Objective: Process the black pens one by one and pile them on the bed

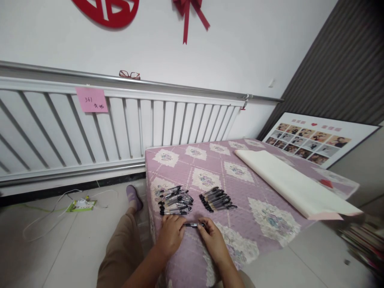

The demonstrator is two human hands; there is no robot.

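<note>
A black-and-clear pen (192, 225) lies level between my two hands, near the front of the purple patterned cloth (207, 160). My left hand (174, 231) has its fingers closed at the pen's left end. At its right end, my right hand (211, 234) pinches the pen between thumb and fingers. Just beyond my left hand is a loose pile of similar pens (175, 201), lying at mixed angles. To the right of it, a second group of pens (217, 199) lies side by side in a slanted row.
A rolled white sheet (288, 184) lies across the right of the covered surface, with a photo board (318, 138) behind it. A white radiator (120, 128) lines the wall. On the floor at left are a power strip (82, 205) and cables.
</note>
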